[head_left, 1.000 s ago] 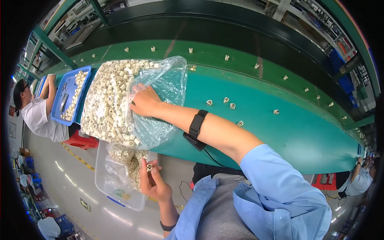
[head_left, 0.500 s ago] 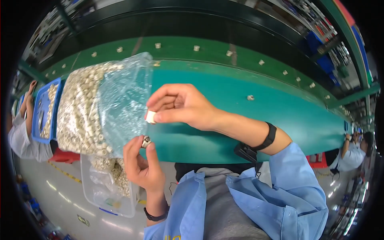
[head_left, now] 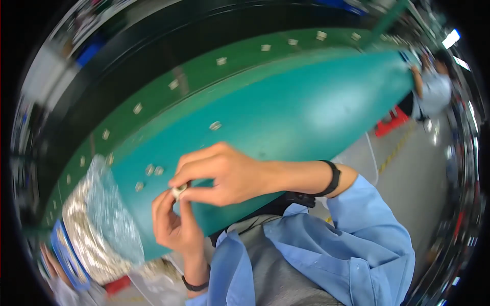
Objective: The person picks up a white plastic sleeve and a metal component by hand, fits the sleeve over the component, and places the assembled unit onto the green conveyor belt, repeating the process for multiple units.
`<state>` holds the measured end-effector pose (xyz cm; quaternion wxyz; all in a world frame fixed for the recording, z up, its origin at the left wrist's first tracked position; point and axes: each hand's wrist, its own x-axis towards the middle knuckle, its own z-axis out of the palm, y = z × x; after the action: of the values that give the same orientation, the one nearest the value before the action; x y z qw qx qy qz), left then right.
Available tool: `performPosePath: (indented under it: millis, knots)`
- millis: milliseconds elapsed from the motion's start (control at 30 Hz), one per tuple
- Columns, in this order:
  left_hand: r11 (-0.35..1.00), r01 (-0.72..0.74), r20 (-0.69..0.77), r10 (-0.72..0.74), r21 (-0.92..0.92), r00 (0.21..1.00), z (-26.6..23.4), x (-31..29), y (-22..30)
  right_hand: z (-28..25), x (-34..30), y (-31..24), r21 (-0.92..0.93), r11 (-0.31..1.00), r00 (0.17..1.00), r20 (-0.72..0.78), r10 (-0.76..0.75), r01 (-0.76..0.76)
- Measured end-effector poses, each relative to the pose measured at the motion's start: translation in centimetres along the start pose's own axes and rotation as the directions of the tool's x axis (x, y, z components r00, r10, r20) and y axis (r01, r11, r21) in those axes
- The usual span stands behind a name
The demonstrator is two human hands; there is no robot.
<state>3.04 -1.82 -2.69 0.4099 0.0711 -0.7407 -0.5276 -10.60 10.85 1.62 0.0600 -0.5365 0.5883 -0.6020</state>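
My two hands meet over the near left part of the green worktop. Between their fingertips is a small round cream-coloured plastic fitting (head_left: 178,192), slightly blurred. From above, my right hand (head_left: 219,173) pinches it between thumb and fingers. My left hand (head_left: 178,227) grips it from below with thumb and fingertips. The metal piece the left hand held earlier cannot be made out separately now. Just beyond the hands, several small fittings (head_left: 149,169) lie loose on the worktop, and a single fitting (head_left: 215,125) lies farther off.
A clear plastic bag (head_left: 109,217) full of cream fittings lies at the left, beside a blue tray (head_left: 69,255). Spaced fittings (head_left: 221,61) line the dark green belt (head_left: 196,76) along the far side. Co-workers (head_left: 431,92) sit at far right and lower left.
My right hand has brought its cream fitting down from beside the bag to my left hand, and the fingertips now meet. The view has swung to the right and tilted.
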Motion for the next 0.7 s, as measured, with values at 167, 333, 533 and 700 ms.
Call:
performPosePath:
  millis: [167, 333, 533, 700]
  knots:
    - [0.902, 0.404, 0.227, -0.366, -0.151, 0.903, 4.0, 3.2, -0.6, -4.0, -2.1, 1.4, -0.156, 0.983, 0.991, -0.106, 0.086, -0.102]
    - [0.842, 0.493, 0.437, -0.367, -0.219, 0.821, 9.9, 8.6, -2.8, -12.5, -4.7, 4.3, -0.177, 0.946, 0.925, -0.321, 0.205, -0.271]
    - [0.902, 0.392, 0.612, -0.208, -0.183, 0.763, 23.7, 16.5, -3.5, -33.4, -8.9, 15.4, -0.654, 0.468, 0.744, -0.668, 0.013, -0.595]
    - [0.975, 0.223, 0.683, -0.160, -0.004, 0.713, 38.3, 20.6, -4.6, -40.7, -7.7, 21.7, -0.631, 0.284, 0.670, -0.741, 0.054, -0.722]
